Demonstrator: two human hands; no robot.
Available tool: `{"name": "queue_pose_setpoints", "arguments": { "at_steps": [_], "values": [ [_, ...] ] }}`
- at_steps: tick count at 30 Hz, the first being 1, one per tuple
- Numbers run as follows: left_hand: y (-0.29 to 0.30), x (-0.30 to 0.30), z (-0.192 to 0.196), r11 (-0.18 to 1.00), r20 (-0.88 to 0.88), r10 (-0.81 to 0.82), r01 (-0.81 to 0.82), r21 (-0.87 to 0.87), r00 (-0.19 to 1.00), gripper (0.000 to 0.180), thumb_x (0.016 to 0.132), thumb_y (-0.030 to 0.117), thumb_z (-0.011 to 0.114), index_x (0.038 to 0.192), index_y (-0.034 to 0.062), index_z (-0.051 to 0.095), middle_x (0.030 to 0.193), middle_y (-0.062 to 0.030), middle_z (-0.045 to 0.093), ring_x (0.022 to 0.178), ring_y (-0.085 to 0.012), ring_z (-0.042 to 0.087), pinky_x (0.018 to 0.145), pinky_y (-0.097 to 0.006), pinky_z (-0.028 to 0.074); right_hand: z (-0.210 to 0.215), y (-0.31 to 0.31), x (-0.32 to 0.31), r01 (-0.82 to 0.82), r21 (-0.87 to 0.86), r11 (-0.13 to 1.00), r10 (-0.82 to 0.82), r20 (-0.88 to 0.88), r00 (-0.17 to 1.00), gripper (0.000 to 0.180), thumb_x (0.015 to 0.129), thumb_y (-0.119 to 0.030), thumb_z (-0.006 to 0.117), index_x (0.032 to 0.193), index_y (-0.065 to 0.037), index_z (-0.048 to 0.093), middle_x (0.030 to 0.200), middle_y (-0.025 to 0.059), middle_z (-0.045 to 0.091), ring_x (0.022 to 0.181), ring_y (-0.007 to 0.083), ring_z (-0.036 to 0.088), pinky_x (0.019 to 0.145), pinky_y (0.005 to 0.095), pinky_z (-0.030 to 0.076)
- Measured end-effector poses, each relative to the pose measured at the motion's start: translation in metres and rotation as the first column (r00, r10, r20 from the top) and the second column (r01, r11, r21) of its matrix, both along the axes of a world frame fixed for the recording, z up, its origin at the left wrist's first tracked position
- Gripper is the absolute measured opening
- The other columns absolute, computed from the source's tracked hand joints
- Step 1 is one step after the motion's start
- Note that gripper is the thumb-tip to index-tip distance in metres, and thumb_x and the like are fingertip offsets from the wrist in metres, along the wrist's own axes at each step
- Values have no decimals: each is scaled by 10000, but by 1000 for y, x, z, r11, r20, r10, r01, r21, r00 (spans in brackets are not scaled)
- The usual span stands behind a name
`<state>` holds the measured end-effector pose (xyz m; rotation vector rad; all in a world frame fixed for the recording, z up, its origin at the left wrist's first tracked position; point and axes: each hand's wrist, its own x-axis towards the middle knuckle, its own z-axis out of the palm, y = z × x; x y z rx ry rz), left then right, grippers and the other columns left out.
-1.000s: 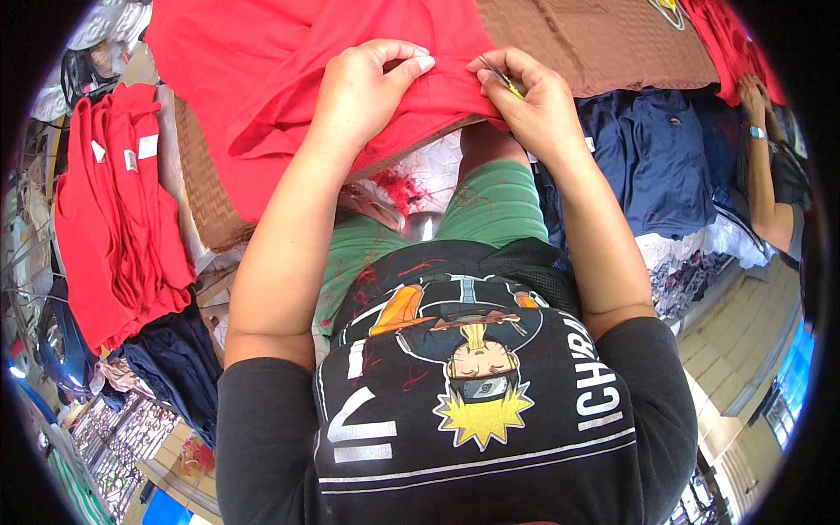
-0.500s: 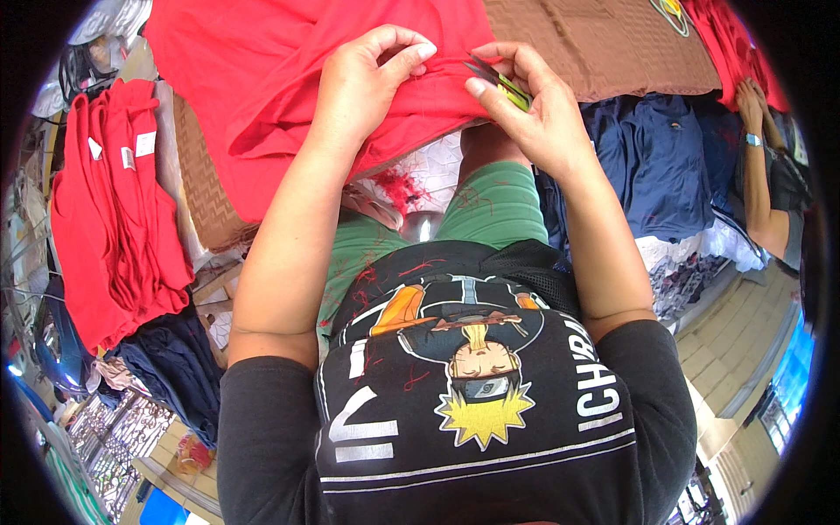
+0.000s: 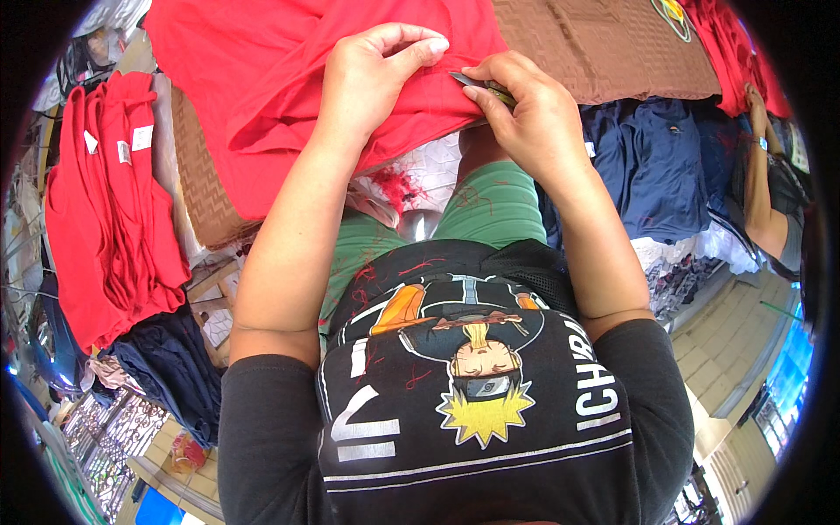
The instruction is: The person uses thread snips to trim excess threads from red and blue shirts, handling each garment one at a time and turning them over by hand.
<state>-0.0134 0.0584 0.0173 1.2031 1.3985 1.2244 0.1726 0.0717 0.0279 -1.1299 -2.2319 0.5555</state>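
Note:
Red fabric [image 3: 262,52] lies in folds across the table in front of me and hangs over its near edge. My left hand [image 3: 363,83] is over it, thumb and forefinger pinched together; whatever is between the fingertips is too small to make out. In my right hand [image 3: 542,109] is a pair of thread snips [image 3: 500,94] with yellow-green handles and dark blades. The fingers are closed around them, and the blades point left toward my left fingertips, just above the fabric.
Brown quilted padding [image 3: 586,48] covers the table. Red garments [image 3: 114,210] hang at the left, navy ones [image 3: 652,166] at the right. Red thread scraps [image 3: 398,186] lie on white cloth at my lap. At the far right, another person's arm [image 3: 758,166] reaches toward red cloth.
My right hand has turned and moved slightly left, and the snips' blades have come closer together. My left hand has shifted a little to the right, still pinched.

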Motion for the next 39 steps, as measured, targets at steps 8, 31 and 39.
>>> {"name": "queue_pose_setpoints", "arguments": {
  "at_steps": [8, 31, 39],
  "values": [
    [2, 0, 2, 1000, 15, 6, -5, -31, 1000, 200, 880, 155, 658, 1009, 4, 683, 896, -46, 694, 835, -88, 634, 755, -220, 489, 4, -3, -6, 49, 56, 997, -53, 90, 995, 156, 814, -228, 654, 917, -111, 648, 893, 84, 632, 793, 339, 637, 678, 450, 511],
    [7, -7, 9, 990, 296, 49, -8, -139, 954, 245, 835, 149, 717, 992, -30, 657, 883, -93, 685, 818, -144, 665, 775, -246, 544, 3, 2, 2, 46, 7, 999, -45, -43, 998, 167, 804, -194, 668, 942, -101, 653, 915, 95, 640, 837, 313, 638, 699, 416, 499],
    [9, -8, 7, 989, 319, 45, 3, -146, 947, 247, 831, 152, 721, 984, -31, 658, 886, -96, 685, 819, -146, 666, 779, -248, 546, 2, 0, -11, 34, -11, 999, -35, -18, 999, 176, 821, -230, 651, 946, -106, 643, 931, 87, 635, 839, 319, 635, 706, 435, 503]
  ]
}}
